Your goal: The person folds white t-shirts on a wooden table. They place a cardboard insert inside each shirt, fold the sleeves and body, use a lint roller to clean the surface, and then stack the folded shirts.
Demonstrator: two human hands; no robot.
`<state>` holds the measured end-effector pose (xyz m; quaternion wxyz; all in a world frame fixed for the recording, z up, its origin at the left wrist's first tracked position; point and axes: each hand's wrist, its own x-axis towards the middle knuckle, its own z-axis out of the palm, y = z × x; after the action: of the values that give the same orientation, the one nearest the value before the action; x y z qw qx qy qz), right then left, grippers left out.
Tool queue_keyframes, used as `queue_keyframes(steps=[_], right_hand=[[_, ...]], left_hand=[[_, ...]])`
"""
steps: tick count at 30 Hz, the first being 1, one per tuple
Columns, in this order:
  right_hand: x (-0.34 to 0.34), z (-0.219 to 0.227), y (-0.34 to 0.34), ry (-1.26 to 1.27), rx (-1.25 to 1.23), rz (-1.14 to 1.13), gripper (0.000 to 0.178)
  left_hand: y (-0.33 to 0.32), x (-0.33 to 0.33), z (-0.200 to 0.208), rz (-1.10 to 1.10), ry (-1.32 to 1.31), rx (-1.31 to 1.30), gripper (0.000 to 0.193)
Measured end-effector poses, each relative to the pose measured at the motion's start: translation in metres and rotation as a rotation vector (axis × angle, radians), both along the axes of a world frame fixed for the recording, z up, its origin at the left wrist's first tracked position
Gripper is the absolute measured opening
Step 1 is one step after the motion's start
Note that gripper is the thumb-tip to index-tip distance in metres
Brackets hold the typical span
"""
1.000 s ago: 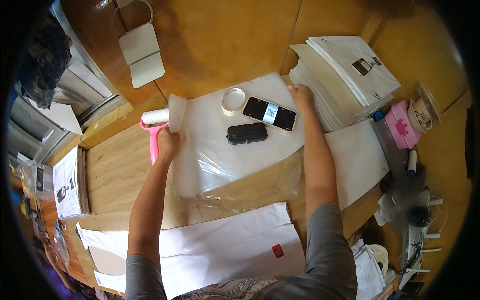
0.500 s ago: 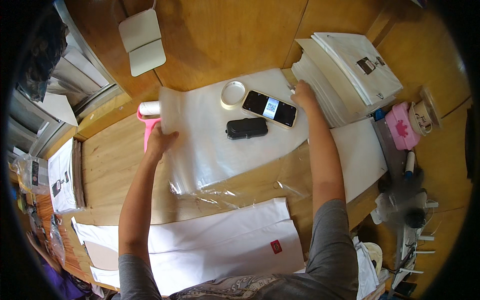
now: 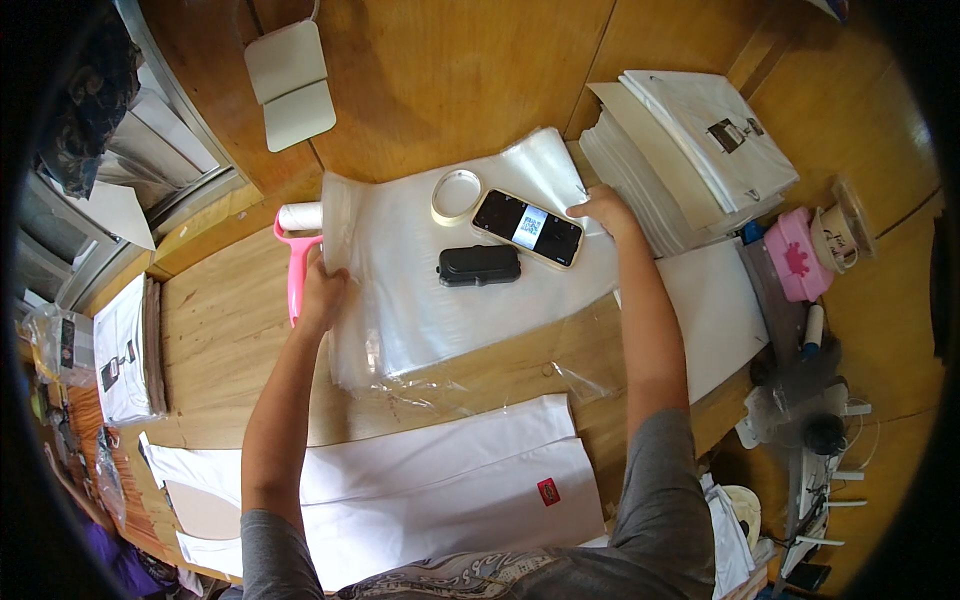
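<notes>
A stack of clear plastic bags (image 3: 420,325) lies across the wooden table in front of me. My left hand (image 3: 326,287) is closed on its left edge, beside a lint roller (image 3: 298,265) with a pink handle. At the opposite edge, my right hand (image 3: 607,213) pinches the plastic, which bulges upward at the far right corner. On top of the bags rest a roll of tape (image 3: 457,197), a phone (image 3: 528,228) with a lit screen and a black oblong case (image 3: 479,266). Fingertips of both hands are partly hidden.
A folded white garment (image 3: 430,480) with a red label lies nearest me. Packed white garments (image 3: 700,140) and white sheets stand at the right back, near a pink box (image 3: 798,255). Another packed stack (image 3: 128,350) sits at left. A purple-clad person (image 3: 115,545) shows lower left.
The right edge of the bags has shifted slightly left with my right hand, its far corner now raised. Tape, phone and black case moved left too. My left hand's thumb has drawn in.
</notes>
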<state>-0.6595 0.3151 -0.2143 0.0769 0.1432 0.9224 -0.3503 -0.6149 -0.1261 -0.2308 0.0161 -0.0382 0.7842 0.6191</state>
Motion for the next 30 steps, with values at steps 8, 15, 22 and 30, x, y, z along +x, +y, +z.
queue_keyframes(steps=[8, 15, 22, 30], right_hand=[[0.011, 0.045, -0.024, 0.138, 0.665, -0.325, 0.020], [0.001, 0.027, -0.025, 0.171, 0.950, -0.306, 0.023], [0.026, 0.045, -0.084, 0.236, 0.471, 0.222, 0.046], [0.053, 0.034, -0.161, 0.221, 0.120, 0.609, 0.051]], left_hand=[[0.055, 0.001, 0.026, -0.088, 0.100, -0.419, 0.035], [0.062, -0.023, 0.002, -0.145, -0.010, -0.326, 0.052], [0.020, 0.016, 0.053, -0.099, 0.229, -1.102, 0.086], [-0.057, 0.158, 0.118, -0.113, 0.468, -0.794, 0.068]])
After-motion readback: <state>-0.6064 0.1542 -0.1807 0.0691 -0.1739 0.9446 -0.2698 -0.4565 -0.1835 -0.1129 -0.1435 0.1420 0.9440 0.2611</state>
